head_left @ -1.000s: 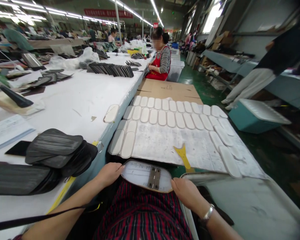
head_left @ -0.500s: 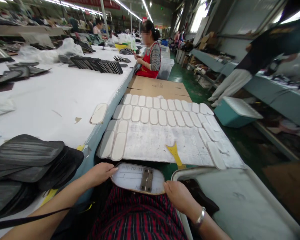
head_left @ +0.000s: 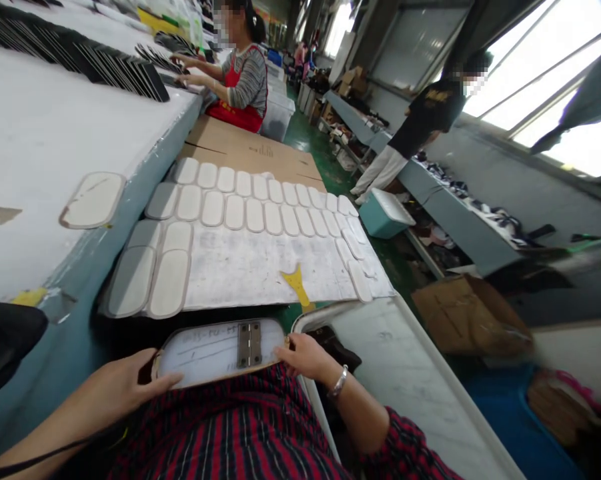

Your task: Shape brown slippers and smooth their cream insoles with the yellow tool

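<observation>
Just above my lap is an oval white plastic plate [head_left: 205, 357] with pencilled lines and a metal hinge [head_left: 249, 345] on its face. My left hand [head_left: 123, 381] grips its left end, thumb lying over the face. At the other end my right hand [head_left: 307, 357], with a bracelet at the wrist, pinches the rim. Beyond the plate, a white board [head_left: 240, 270] carries rows of pale oval pads [head_left: 170, 283] with darker edges. A yellow forked piece [head_left: 296, 285] sticks up at the board's near edge.
A pale bin [head_left: 395, 373] stands at my right with a dark piece [head_left: 337, 347] inside. On the left table [head_left: 40, 127] lie one pale oval [head_left: 94, 199] and dark pieces. A person in a red apron [head_left: 240, 93] sits beyond; another person [head_left: 420, 120] stands at right.
My view has swung right, so the scene has shifted left. Both hands still hold the oval plate; my left thumb now reaches further over its face. The seated person's hands have lowered to the table.
</observation>
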A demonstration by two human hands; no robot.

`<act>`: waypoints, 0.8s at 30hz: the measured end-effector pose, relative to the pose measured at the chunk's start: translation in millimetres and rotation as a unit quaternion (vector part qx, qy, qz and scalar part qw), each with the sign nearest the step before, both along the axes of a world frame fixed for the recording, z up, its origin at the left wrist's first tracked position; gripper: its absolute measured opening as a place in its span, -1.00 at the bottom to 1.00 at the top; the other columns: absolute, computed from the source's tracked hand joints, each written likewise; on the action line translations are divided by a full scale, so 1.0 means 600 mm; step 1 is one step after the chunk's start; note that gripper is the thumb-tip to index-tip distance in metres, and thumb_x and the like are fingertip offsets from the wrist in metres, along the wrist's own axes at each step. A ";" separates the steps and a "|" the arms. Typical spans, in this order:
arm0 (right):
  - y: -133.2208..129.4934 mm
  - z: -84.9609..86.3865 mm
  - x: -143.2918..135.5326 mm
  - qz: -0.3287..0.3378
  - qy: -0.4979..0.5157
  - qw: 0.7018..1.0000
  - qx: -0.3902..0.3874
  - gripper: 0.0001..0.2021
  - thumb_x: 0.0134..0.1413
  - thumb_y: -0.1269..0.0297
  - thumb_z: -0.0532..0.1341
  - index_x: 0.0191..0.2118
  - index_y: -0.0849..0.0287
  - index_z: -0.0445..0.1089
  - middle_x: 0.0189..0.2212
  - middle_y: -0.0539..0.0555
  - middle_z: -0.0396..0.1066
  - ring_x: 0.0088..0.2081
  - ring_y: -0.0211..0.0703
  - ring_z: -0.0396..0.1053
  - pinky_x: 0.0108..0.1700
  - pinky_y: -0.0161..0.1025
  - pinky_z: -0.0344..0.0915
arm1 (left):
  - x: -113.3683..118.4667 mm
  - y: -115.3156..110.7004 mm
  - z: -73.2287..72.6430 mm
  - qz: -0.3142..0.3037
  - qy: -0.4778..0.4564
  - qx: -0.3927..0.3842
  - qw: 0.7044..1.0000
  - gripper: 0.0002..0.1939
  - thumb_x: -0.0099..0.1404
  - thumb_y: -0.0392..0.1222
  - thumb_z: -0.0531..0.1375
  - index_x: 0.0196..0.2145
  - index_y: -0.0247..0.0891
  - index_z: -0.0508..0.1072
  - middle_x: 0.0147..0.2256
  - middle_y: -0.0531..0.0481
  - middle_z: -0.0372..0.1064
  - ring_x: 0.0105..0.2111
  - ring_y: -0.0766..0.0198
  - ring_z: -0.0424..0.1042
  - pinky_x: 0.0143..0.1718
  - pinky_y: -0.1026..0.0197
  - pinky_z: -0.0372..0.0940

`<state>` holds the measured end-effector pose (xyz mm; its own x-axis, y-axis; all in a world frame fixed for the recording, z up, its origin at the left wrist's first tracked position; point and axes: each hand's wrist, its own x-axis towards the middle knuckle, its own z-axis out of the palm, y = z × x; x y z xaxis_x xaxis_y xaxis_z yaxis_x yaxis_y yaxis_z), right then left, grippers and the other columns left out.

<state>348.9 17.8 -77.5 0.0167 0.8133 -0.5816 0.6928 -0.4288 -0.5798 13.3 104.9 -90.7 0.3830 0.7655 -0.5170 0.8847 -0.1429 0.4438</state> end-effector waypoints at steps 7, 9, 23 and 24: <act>0.006 0.025 -0.003 0.018 -0.026 0.999 0.009 -0.67 0.17 0.09 0.02 -0.43 0.25 0.27 -0.61 0.01 0.36 -0.60 -0.33 0.34 -0.55 -0.44 0.11 | -0.005 -0.001 0.008 0.024 -0.015 -0.011 1.000 -0.57 0.17 0.22 -0.07 -0.26 -0.18 0.27 -0.27 -0.01 0.42 -0.23 0.09 0.38 -0.22 0.20 0.17; 0.007 0.038 -0.009 0.029 -0.075 0.996 0.029 -0.65 0.22 0.17 -0.05 -0.48 0.25 0.28 -0.60 0.04 0.38 -0.58 -0.33 0.35 -0.50 -0.42 0.12 | -0.003 0.004 0.008 0.012 -0.002 0.003 1.000 -0.60 0.22 0.14 -0.16 -0.31 -0.19 0.26 -0.30 -0.04 0.41 -0.24 0.08 0.39 -0.23 0.18 0.17; 0.044 0.058 -0.012 0.102 -0.179 0.976 0.068 -0.63 0.20 0.29 -0.07 -0.56 0.24 0.31 -0.61 0.14 0.40 -0.50 -0.19 0.39 -0.34 -0.31 0.24 | 0.015 -0.019 0.006 0.017 0.065 0.016 0.998 -0.60 0.24 0.02 -0.34 -0.43 -0.16 0.17 -0.37 -0.10 0.36 -0.29 0.08 0.41 -0.24 0.12 0.16; 0.047 0.053 -0.005 0.089 -0.136 0.985 0.056 -0.62 0.21 0.26 -0.08 -0.55 0.24 0.30 -0.62 0.13 0.39 -0.52 -0.21 0.39 -0.37 -0.31 0.25 | 0.017 -0.016 0.008 0.023 0.063 0.013 0.998 -0.60 0.24 0.03 -0.34 -0.44 -0.16 0.17 -0.38 -0.09 0.36 -0.29 0.09 0.40 -0.25 0.13 0.16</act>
